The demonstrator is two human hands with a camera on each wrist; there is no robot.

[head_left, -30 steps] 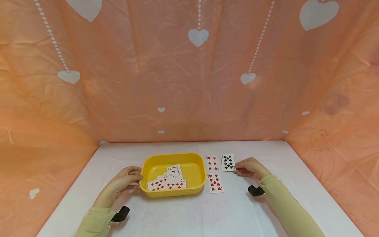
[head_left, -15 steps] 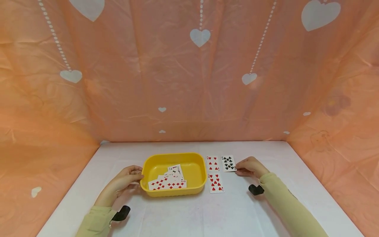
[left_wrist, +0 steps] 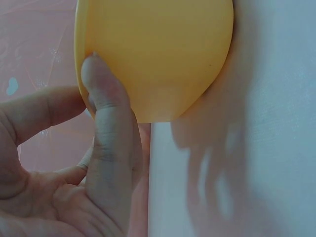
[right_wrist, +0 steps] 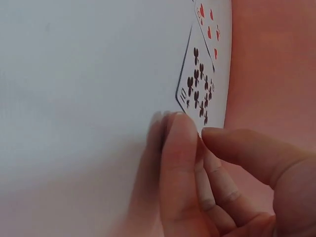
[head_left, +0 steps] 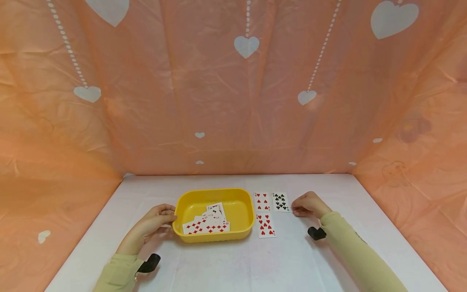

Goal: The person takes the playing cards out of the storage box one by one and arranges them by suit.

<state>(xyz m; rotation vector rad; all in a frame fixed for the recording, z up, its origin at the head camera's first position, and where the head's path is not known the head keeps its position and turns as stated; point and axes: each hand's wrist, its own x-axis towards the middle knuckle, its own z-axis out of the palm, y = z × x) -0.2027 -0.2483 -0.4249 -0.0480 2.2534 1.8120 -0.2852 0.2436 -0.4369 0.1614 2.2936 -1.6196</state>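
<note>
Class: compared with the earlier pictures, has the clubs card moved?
Yes. The clubs card shifted slightly left, closing the gap to the hearts card beside it.

clubs card [head_left: 281, 201]: face up, flat on white table, right of a hearts card | yellow tray [head_left: 213, 233]: upright, holding fanned cards; left of it

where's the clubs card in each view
Head: the clubs card lies flat on the white table, right of the hearts card, beside the right hand.
Left wrist: not in it.
Right wrist: upper right, just beyond the fingertips.
Shared landmark: the hearts card next to it.
</note>
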